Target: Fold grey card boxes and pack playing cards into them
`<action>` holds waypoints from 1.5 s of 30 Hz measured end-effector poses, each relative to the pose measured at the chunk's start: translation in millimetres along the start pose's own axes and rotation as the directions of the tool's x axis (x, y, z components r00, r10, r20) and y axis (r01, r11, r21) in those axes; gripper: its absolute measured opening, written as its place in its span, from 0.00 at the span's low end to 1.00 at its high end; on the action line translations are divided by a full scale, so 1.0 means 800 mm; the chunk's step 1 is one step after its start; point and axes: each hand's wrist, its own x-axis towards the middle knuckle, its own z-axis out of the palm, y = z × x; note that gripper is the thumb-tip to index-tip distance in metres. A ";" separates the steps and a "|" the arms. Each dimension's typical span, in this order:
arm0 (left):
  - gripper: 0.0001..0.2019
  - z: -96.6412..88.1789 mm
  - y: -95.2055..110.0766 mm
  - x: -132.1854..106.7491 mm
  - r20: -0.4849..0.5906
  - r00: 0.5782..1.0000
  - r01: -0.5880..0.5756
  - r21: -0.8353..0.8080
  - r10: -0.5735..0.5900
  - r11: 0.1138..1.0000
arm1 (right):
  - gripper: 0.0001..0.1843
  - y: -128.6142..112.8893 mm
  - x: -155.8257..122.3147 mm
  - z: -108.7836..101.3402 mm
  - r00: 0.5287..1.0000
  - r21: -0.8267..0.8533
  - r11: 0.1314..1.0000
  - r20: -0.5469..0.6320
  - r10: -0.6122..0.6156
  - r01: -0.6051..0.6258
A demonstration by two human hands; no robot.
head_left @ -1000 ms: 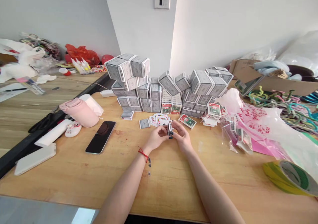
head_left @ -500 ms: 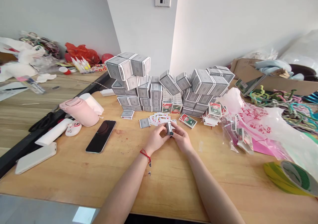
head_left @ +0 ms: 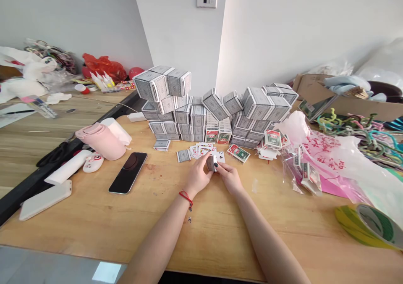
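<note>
One head-worn camera looks forward and down from behind the left hand (head_left: 197, 177) and right hand (head_left: 229, 179), taking in the wide wooden bench (head_left: 220, 237) around them.

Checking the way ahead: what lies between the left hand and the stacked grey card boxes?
In the head view, loose playing cards lie fanned on the wooden tabletop between the left hand and the stacked grey card boxes, with a grey-patterned card packet just beside them.

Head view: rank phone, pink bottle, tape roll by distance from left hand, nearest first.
From the left hand:
1. phone, left of the hand on the table
2. pink bottle, farther left, beyond the phone
3. tape roll, far right, near the table's front edge
</note>
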 end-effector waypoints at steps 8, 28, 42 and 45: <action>0.27 -0.004 0.000 -0.001 0.022 0.995 -0.095 0.063 0.094 0.993 | 0.17 0.001 0.000 -0.002 0.999 0.038 0.999 0.026 0.019 -0.020; 0.27 0.004 -0.011 -0.004 -0.008 0.992 -0.127 0.111 0.129 0.986 | 0.13 -0.003 -0.004 0.002 0.991 -0.138 0.987 -0.097 -0.090 0.076; 0.26 0.008 -0.008 -0.005 0.000 0.988 -0.151 0.154 0.153 0.977 | 0.11 0.000 -0.011 0.013 0.918 -0.430 0.895 -0.295 -0.264 0.119; 0.27 0.008 -0.006 -0.005 -0.003 0.988 -0.151 0.153 0.153 0.977 | 0.11 0.000 -0.011 0.013 0.914 -0.457 0.882 -0.298 -0.277 0.119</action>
